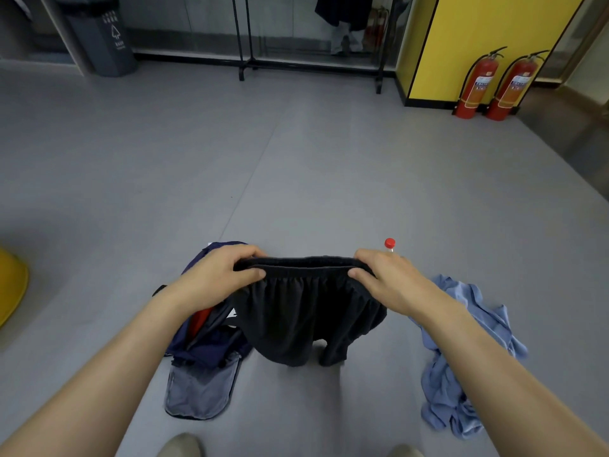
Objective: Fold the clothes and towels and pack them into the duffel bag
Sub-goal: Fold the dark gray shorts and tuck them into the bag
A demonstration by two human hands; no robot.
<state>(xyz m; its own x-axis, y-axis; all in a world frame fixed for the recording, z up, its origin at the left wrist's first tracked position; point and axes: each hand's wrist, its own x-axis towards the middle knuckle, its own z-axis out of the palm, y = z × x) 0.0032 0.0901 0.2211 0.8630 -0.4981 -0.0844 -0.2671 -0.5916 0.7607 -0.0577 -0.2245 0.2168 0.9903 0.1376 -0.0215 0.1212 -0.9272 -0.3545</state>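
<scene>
Head view: our left hand (217,275) and right hand (389,280) each pinch the waistband of the black shorts (306,311), held up above the floor (296,176), beside the open duffel bag (201,387).

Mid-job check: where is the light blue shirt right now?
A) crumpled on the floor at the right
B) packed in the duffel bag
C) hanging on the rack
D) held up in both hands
A: the shirt lies crumpled on the floor, to the right of the shorts, which the left hand and right hand grip by the waistband.
</scene>
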